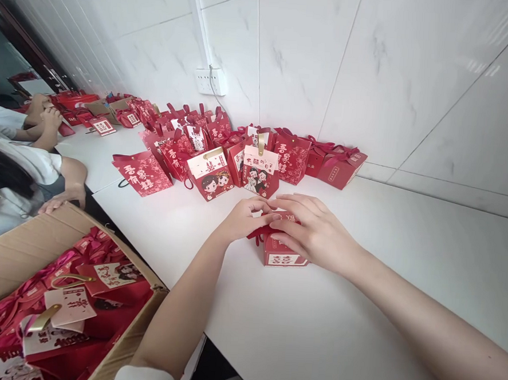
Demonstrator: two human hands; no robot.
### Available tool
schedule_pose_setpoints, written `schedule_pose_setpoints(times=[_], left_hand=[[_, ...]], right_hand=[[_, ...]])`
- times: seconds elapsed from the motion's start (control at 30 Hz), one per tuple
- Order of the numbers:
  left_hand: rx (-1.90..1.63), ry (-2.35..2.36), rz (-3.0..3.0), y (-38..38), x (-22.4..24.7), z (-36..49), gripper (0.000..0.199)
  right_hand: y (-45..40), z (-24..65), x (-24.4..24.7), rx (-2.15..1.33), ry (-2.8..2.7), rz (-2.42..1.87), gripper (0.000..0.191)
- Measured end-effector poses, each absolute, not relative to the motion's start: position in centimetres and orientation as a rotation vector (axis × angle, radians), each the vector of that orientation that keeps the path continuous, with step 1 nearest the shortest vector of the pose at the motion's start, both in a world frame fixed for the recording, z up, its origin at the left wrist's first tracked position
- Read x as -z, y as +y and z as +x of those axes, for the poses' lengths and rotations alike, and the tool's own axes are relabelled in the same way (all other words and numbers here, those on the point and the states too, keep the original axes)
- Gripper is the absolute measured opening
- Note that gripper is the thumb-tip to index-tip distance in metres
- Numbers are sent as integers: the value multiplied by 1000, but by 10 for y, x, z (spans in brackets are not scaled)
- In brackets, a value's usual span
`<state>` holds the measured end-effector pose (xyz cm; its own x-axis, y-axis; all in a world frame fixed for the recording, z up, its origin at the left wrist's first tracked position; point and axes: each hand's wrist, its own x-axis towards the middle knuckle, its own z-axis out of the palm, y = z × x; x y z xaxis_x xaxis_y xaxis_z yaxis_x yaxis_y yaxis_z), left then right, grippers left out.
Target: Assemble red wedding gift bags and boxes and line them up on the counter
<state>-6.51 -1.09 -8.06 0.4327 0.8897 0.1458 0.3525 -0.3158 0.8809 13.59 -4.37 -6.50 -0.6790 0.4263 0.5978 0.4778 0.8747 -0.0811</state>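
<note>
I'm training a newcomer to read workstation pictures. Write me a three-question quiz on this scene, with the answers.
1. True or false: the person's left hand and right hand are both at the same small red box.

2. Where in the picture is the open cardboard carton?
A) upper right
B) lower left
C) lower right

3. What stands on the white table between the hands and the tiled wall?

Key:
1. True.
2. B.
3. A group of red decorated boxes, several with ribbon handles.
</note>
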Motion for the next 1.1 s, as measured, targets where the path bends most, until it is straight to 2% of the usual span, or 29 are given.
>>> schedule_pose_setpoints(times=[0.2,0.37,0.57,0.77,0.87,1.0,1.1], left_hand=[[-828,965,1777,-12,84,-60,29],[-826,960,1746,-8,89,-61,33],[-797,1008,1731,-11,84,-64,30],[-919,981,1739,-16,79,-58,12],[-999,1012,1796,-18,79,-53,16],[-911,1066,1852,-21,81,-49,21],[-824,1062,1857,-22,81,-49,24]], right_hand=[[-42,135,70,164,-2570,-619,29],[-38,143,64,-228,-2447,-563,17],[-37,162,42,-475,-2543,-501,21],[-47,176,20,-608,-2621,-536,17],[-49,186,14,-699,-2586,-713,23],[-42,201,18,-765,-2500,-1139,17],[-34,206,27,-804,-2537,-1366,27]])
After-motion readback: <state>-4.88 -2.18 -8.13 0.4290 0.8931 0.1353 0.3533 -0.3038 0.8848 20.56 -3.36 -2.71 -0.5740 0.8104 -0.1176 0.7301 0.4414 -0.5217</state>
